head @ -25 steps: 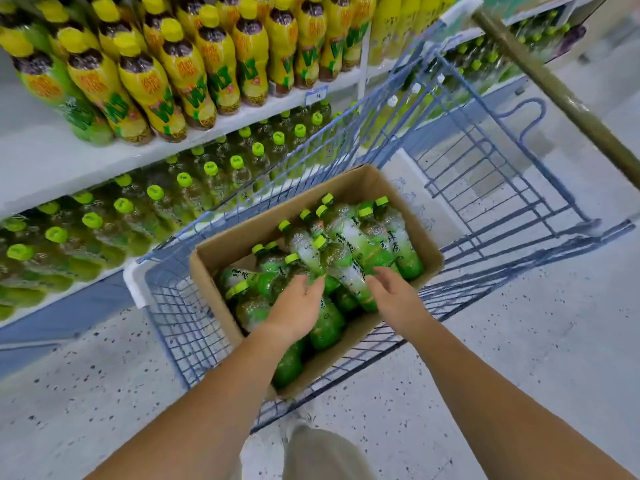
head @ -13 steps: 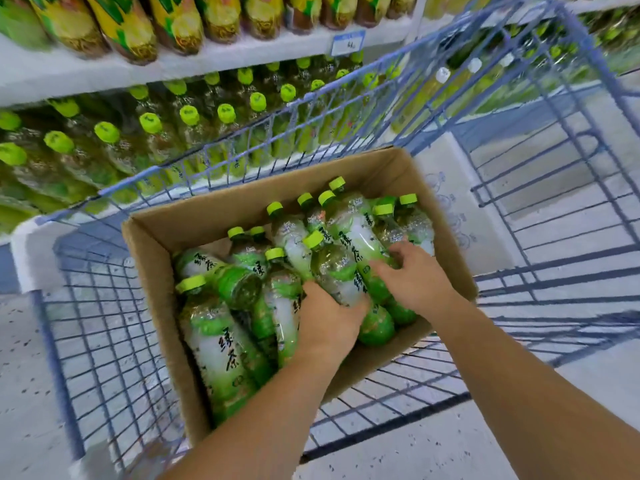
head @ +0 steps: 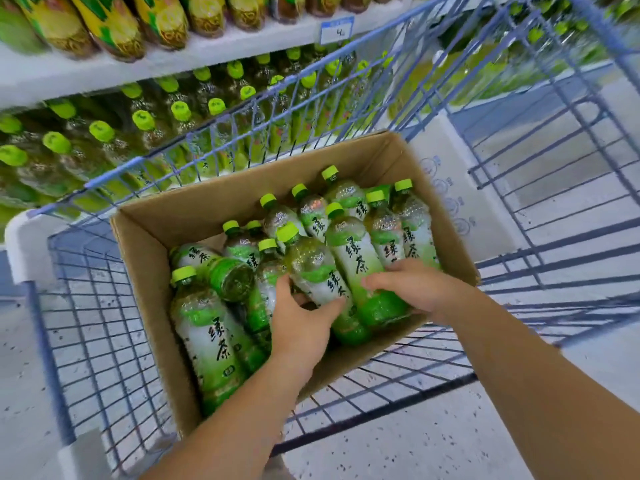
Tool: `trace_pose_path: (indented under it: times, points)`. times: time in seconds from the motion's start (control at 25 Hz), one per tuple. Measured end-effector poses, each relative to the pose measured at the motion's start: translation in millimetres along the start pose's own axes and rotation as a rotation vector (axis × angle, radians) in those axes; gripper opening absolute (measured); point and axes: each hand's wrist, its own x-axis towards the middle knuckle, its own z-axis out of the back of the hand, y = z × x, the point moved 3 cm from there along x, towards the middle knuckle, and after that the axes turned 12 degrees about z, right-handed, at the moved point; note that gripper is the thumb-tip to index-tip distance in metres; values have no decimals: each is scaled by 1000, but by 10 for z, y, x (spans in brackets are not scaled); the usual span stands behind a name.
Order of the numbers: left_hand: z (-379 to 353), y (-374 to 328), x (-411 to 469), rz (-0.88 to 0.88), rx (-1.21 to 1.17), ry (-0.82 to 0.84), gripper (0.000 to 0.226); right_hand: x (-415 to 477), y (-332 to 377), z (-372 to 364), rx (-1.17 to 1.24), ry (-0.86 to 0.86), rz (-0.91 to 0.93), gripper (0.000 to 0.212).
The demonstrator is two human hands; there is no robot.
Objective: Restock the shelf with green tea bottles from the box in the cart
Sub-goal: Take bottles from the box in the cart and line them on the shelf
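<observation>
Your left grip (head: 301,323) is clamped on a green tea bottle (head: 313,268) in the middle of the box (head: 194,216), digits curled round both sides of its lower label. Your right grip (head: 415,285) is closed on the neighbouring bottle (head: 353,251), fingers curled over it just above the green base. Which digit sits where on that side, cannot tell.

Both held bottles lie slanted with caps pointing away from you. They touch each other and rest on the pile. The box sits in the blue wire cart (head: 86,306), heaped with green-capped bottles. One bottle (head: 232,278) shows its base end.

Behind the cart, the shelf (head: 207,55) carries rows of green-capped bottles (head: 142,119) below and yellow-labelled bottles (head: 114,26) above, with a price tag (head: 337,31) on its edge. Speckled floor (head: 415,438) shows under the cart.
</observation>
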Motion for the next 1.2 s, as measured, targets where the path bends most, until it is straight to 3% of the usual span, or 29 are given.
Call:
trace_pose_path:
  times: [0.12, 0.16, 0.28, 0.4, 0.56, 0.6, 0.72, 0.84, 0.96, 1.0, 1.2]
  points:
    - [286, 11, 28, -30, -11, 81, 64, -11, -124, -153, 265, 17, -15, 37]
    - [382, 10, 44, -24, -25, 90, 65, -3, -125, -193, 311, 40, -16, 37]
    - [583, -76, 53, 12, -95, 171, 73, -9, -71, -320, 410, 98, -26, 82]
    - [743, -207, -15, 61, -214, 268, 73, -148, 102, -443, 488, 87, 54, 68]
    - [998, -480, -267, 26, -272, 344, 57, -438, 427, -657, 563, -54, 140, 97]
    - [1095, -565, -374, 11, -280, 350, 56, -545, 553, -719, 606, -86, 164, 92]
    - [1435, -832, -678, -34, -311, 340, 61, -838, 935, -928, 706, -160, 239, 50]
    - [1879, -1023, -1000, -61, -352, 323, 47, -1161, 1363, -1217, 673, -151, 279, 53]
    - [2431, -1214, -1258, -105, -337, 262, 35, -1386, 1803, -1526, 581, -144, 393, 17]
    - [2665, -1296, -1336, -136, -315, 244, 37, -1466, 1965, -1648, 562, -150, 412, 15]
    - [3727, -1693, -1631, -236, -215, 172, 50, -1814, 2717, -2300, 509, -107, 470, 69]
